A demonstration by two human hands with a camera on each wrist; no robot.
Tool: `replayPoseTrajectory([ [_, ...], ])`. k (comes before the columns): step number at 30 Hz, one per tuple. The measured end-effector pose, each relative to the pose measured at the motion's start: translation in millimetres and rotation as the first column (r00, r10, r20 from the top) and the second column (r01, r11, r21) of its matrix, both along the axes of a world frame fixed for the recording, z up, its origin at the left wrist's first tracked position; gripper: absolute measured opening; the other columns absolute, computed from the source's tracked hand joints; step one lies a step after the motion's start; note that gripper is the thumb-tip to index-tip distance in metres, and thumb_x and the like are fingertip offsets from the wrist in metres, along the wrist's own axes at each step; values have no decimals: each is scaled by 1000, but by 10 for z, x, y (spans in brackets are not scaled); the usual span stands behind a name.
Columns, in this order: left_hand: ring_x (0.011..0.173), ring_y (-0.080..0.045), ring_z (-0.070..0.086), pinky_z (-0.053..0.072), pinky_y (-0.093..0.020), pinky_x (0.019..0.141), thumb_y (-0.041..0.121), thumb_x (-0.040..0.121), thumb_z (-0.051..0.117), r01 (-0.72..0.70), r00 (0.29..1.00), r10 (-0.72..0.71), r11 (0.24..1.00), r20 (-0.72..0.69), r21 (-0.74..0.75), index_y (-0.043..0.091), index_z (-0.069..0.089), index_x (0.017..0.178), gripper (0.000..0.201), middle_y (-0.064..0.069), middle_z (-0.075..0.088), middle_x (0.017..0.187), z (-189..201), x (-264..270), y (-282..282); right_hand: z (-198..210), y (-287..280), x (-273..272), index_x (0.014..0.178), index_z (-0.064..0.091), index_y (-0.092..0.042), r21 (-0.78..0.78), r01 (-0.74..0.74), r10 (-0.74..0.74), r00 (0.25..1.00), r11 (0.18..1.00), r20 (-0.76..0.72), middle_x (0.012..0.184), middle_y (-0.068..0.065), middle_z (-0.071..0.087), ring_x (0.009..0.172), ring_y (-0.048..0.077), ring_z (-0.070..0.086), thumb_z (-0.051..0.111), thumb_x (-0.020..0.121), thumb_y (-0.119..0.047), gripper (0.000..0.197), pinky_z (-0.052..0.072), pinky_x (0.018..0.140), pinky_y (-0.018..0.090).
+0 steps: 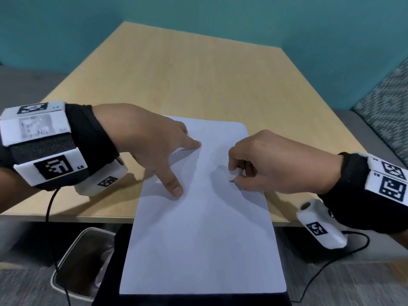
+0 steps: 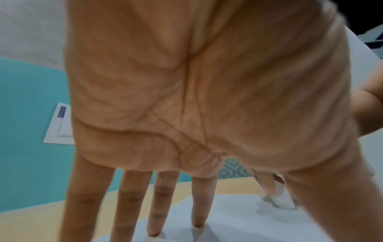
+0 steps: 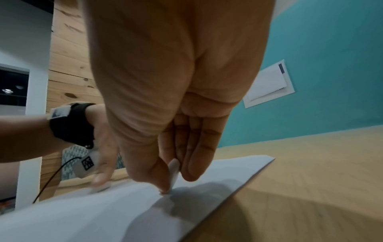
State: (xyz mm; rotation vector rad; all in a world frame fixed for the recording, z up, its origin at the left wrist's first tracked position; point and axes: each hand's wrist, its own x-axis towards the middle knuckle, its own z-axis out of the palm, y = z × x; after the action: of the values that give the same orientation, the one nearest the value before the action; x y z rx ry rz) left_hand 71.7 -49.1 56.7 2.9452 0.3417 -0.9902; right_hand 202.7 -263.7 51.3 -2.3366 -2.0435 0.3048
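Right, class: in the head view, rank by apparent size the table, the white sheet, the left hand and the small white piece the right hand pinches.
1. table
2. white sheet, whose near end, closer to the camera, looks enlarged
3. left hand
4. small white piece, mostly hidden in the right hand

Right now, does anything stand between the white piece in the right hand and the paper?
Nothing visible. The right hand pinches the white piece, whose tip seems to touch the paper; the left hand presses the paper farther left.
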Motion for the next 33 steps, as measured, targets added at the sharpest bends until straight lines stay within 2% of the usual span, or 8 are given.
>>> replayPoseTrajectory([
  [3, 120, -14, 58, 53, -44, 98, 88, 50, 81, 20, 998, -17, 998, 60, -52, 54, 25, 157, 126, 23, 35, 144, -17, -33, 43, 6, -53, -47, 89, 67, -28, -34, -1, 0, 1000, 999, -24, 77, -14, 65, 74, 6, 59, 71, 89, -35, 8, 51, 65, 27],
  [7, 135, -17, 46, 50, -46, 104, 94, 49, 75, 80, 995, -82, 996, 62, 41, 44, 19, 162, 136, 16, 36, 153, -97, -74, 34, 44, -27, -88, 93, 69, -29, -65, -15, 11, 998, 998, -61, 78, -15, 67, 76, 5, 62, 71, 89, -39, 10, 51, 64, 22],
  [10, 142, -18, 45, 47, -45, 109, 93, 55, 74, 57, 998, -59, 997, 27, 60, 44, 2, 166, 140, 15, 23, 166, -85, -89, -3, 23, 76, -85, 93, 69, -27, -10, -33, 33, 999, 999, -43, 78, -13, 68, 74, 9, 62, 73, 90, -39, 13, 44, 66, 12],
  [12, 148, -19, 42, 43, -44, 114, 87, 61, 77, 8, 1000, -7, 999, -23, 40, 46, -7, 166, 140, 15, 0, 175, -58, -95, -35, 0, 127, -95, 93, 69, -25, 0, -33, 33, 999, 999, -1, 78, -12, 67, 74, 10, 61, 72, 91, -35, 11, 38, 70, 4],
  [18, 149, -20, 40, 41, -39, 114, 83, 65, 78, -11, 1000, 12, 999, -26, 53, 44, -12, 165, 140, 15, -13, 175, -35, -85, -80, 33, 124, -274, 86, 63, -27, -86, -105, 107, 994, 991, 20, 77, -14, 58, 68, 2, 49, 66, 90, -30, 6, 44, 63, 23],
  [24, 144, -15, 45, 43, -38, 112, 87, 62, 75, -14, 1000, 15, 999, -26, 42, 47, -13, 164, 141, 17, -16, 174, -34, -104, -67, 27, 223, -139, 84, 64, -25, -14, -16, 17, 997, 1000, 70, 76, -10, 65, 72, 11, 57, 66, 87, -30, 7, 51, 64, 32],
  [31, 145, -16, 45, 42, -40, 113, 88, 62, 75, -9, 999, 11, 999, -31, 52, 47, -15, 164, 142, 17, -17, 174, -49, -87, -59, 20, 260, -141, 83, 64, -26, -61, -42, 46, 997, 997, 68, 76, -12, 64, 70, 6, 54, 68, 89, -32, 10, 48, 64, 23],
  [33, 145, -16, 45, 42, -40, 114, 88, 61, 75, -9, 999, 11, 999, -32, 54, 47, -14, 164, 142, 16, -16, 174, -54, -88, -58, 25, 308, -53, 83, 65, -26, -26, 8, -6, 997, 1000, 74, 74, -12, 66, 70, 5, 56, 69, 88, -33, 9, 55, 65, 33],
])
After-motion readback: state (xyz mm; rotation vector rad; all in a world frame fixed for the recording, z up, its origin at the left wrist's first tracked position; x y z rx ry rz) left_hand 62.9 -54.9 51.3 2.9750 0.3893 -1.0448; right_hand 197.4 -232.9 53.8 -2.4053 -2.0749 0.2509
